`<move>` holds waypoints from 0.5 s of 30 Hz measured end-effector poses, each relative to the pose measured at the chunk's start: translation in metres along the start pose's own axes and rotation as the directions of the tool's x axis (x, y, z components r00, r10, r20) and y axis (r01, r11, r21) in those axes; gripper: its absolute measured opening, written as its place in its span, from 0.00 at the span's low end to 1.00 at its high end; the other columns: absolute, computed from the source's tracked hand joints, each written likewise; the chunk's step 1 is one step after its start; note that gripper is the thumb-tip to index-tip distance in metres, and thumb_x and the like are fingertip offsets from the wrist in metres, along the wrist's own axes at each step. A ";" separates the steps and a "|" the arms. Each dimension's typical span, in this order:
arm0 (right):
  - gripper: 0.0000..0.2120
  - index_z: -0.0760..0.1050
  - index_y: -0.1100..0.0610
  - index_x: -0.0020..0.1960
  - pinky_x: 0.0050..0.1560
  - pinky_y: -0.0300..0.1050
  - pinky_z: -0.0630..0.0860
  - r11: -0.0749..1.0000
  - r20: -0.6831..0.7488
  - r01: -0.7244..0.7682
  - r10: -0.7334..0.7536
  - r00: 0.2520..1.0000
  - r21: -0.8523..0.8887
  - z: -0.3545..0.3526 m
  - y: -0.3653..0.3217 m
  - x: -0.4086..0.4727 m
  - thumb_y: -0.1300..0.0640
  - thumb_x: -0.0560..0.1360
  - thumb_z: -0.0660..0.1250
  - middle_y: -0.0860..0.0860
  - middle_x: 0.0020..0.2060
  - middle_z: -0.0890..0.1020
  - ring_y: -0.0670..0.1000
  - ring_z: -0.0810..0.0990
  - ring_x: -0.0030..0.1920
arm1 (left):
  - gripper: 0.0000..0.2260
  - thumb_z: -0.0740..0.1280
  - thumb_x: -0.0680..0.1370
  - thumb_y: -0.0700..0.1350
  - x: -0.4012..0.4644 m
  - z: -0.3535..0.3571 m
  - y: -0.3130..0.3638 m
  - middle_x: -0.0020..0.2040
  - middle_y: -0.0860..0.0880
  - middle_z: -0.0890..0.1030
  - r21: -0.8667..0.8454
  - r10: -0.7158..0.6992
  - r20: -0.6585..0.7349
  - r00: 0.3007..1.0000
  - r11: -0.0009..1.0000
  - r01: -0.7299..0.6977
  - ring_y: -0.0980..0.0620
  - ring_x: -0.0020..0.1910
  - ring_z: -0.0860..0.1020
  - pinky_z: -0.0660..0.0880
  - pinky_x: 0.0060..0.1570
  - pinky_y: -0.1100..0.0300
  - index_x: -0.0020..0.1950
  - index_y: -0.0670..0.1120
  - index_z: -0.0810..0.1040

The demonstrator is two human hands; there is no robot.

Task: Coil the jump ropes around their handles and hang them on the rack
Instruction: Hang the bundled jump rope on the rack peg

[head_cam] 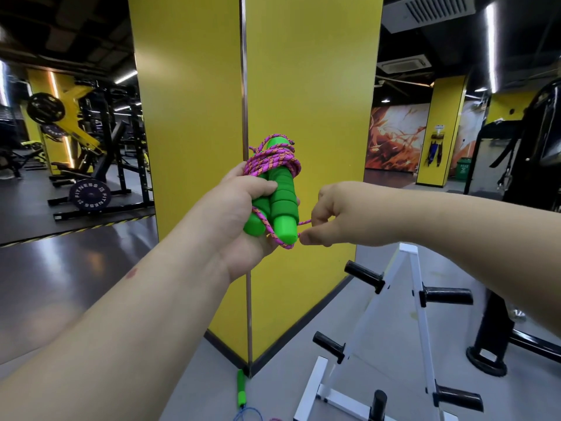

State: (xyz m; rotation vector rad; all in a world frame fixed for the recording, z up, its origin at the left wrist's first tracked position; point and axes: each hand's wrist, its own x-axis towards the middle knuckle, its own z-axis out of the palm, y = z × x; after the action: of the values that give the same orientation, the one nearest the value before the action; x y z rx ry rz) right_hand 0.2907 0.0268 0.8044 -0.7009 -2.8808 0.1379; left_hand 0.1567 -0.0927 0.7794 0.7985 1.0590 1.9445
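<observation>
Both bare forearms reach forward and up from the lower corners, meeting at chest height. The left hand is raised with its palm turned inward, fingers and thumb curled round the green handles. The right hand sits just beside it, knuckles up, thumb and forefinger pinching the rope by the handles' lower ends.
</observation>
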 end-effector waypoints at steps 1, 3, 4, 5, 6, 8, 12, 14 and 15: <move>0.20 0.80 0.49 0.36 0.49 0.57 0.80 1.000 -0.004 -0.001 0.001 1.000 -0.010 0.002 0.000 0.002 0.34 0.72 0.68 0.55 0.46 0.82 0.56 0.81 0.46 | 0.21 0.61 0.81 0.35 -0.001 0.001 0.000 0.51 0.42 0.84 -0.004 -0.011 0.010 1.000 1.000 0.011 0.44 0.40 0.85 0.78 0.39 0.51 0.69 0.55 0.75; 0.18 0.80 0.50 0.35 0.47 0.55 0.81 0.999 -0.047 -0.019 0.017 0.999 -0.038 0.003 0.001 0.005 0.37 0.73 0.68 0.54 0.43 0.82 0.55 0.82 0.43 | 0.18 0.61 0.81 0.36 -0.004 0.003 -0.001 0.51 0.42 0.85 -0.017 -0.045 0.046 0.998 0.999 0.046 0.45 0.42 0.85 0.77 0.40 0.54 0.67 0.52 0.76; 0.18 0.79 0.51 0.34 0.43 0.52 0.80 0.999 -0.082 -0.036 0.034 0.996 -0.034 0.002 0.003 0.007 0.38 0.74 0.68 0.54 0.41 0.82 0.55 0.81 0.41 | 0.18 0.61 0.81 0.37 -0.005 0.004 -0.002 0.52 0.41 0.85 -0.012 -0.057 0.064 0.996 0.998 0.058 0.45 0.43 0.85 0.76 0.40 0.54 0.67 0.52 0.77; 0.19 0.78 0.52 0.33 0.39 0.49 0.78 0.998 -0.114 -0.054 0.052 0.992 -0.019 0.000 0.005 0.008 0.39 0.74 0.68 0.53 0.37 0.82 0.55 0.80 0.38 | 0.19 0.61 0.81 0.37 -0.006 0.005 -0.003 0.53 0.42 0.85 0.007 -0.055 0.075 0.996 0.999 0.054 0.44 0.45 0.85 0.77 0.39 0.54 0.68 0.53 0.77; 0.19 0.77 0.52 0.32 0.35 0.46 0.75 0.998 -0.139 -0.070 0.068 0.988 -0.008 -0.002 0.007 0.009 0.40 0.74 0.69 0.53 0.34 0.80 0.54 0.78 0.35 | 0.20 0.61 0.80 0.36 -0.006 0.005 -0.005 0.55 0.42 0.84 0.035 -0.039 0.073 0.997 0.999 0.037 0.43 0.46 0.84 0.78 0.38 0.52 0.68 0.55 0.76; 0.20 0.76 0.52 0.32 0.34 0.45 0.74 0.996 -0.181 -0.081 0.075 0.981 -0.024 -0.006 0.010 0.009 0.39 0.74 0.69 0.52 0.33 0.79 0.54 0.77 0.34 | 0.25 0.61 0.80 0.34 -0.007 0.005 -0.007 0.60 0.42 0.82 0.072 -0.003 0.063 0.998 0.997 -0.002 0.40 0.50 0.83 0.81 0.41 0.42 0.70 0.59 0.73; 0.23 0.77 0.53 0.36 0.42 0.54 0.80 0.979 -0.264 -0.056 0.002 0.964 -0.197 -0.013 0.016 0.009 0.33 0.72 0.67 0.55 0.41 0.81 0.56 0.80 0.40 | 0.31 0.62 0.80 0.29 -0.010 -0.003 -0.009 0.62 0.41 0.78 0.135 0.008 0.081 0.997 0.991 -0.019 0.38 0.50 0.81 0.80 0.45 0.29 0.72 0.61 0.73; 0.25 0.77 0.54 0.38 0.43 0.56 0.79 0.952 -0.314 -0.041 -0.059 0.948 -0.303 -0.017 0.021 0.009 0.32 0.72 0.64 0.54 0.40 0.80 0.56 0.79 0.41 | 0.31 0.62 0.79 0.28 -0.010 -0.010 -0.011 0.63 0.39 0.78 0.173 -0.017 0.116 0.993 0.985 -0.004 0.37 0.49 0.80 0.81 0.44 0.32 0.71 0.61 0.75; 0.24 0.78 0.53 0.39 0.43 0.56 0.79 0.938 -0.323 -0.034 -0.084 0.943 -0.344 -0.019 0.023 0.008 0.31 0.72 0.63 0.53 0.40 0.80 0.56 0.78 0.43 | 0.31 0.62 0.79 0.27 -0.011 -0.013 -0.011 0.63 0.37 0.79 0.201 -0.024 0.137 0.990 0.980 -0.004 0.36 0.49 0.80 0.81 0.44 0.35 0.70 0.61 0.75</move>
State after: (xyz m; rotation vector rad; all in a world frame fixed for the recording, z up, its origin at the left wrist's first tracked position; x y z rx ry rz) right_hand 0.2971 0.0516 0.8216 -0.6645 -2.6027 -0.4598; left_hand 0.1553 -0.1032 0.7623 1.0218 1.1839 1.7646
